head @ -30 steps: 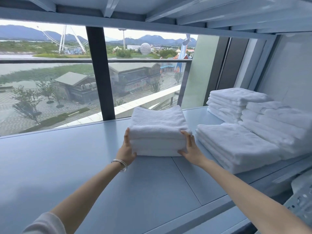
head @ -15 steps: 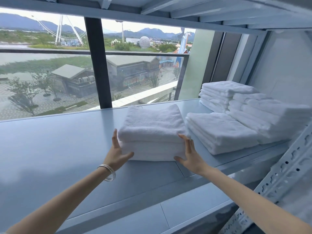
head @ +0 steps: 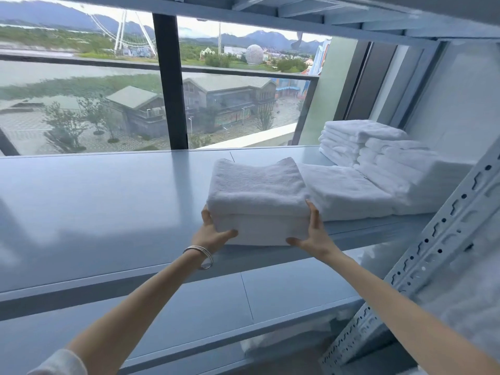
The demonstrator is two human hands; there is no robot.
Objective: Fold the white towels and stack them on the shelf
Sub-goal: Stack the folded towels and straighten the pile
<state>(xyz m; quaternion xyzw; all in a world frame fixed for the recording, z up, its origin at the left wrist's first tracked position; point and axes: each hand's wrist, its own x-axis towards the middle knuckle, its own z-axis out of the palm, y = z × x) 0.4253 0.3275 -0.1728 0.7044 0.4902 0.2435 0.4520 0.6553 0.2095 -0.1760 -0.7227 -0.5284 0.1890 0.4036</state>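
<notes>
White pile: thick, nubbly folded terry towels (head: 257,190), at the front edge of the smooth grey-blue metal shelf (head: 108,201)
Left hand (head: 212,234): grips pile's left corner
Right hand (head: 313,234): grips right corner
Change: pile now nearer the shelf's front and the neighbouring flat white towel stack (head: 346,190)

Single head-worn view looks forward and slightly down, close over the shelf (head: 108,201)

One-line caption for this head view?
Both hands, left hand and right hand, grip a folded white towel stack on the shelf.
</notes>
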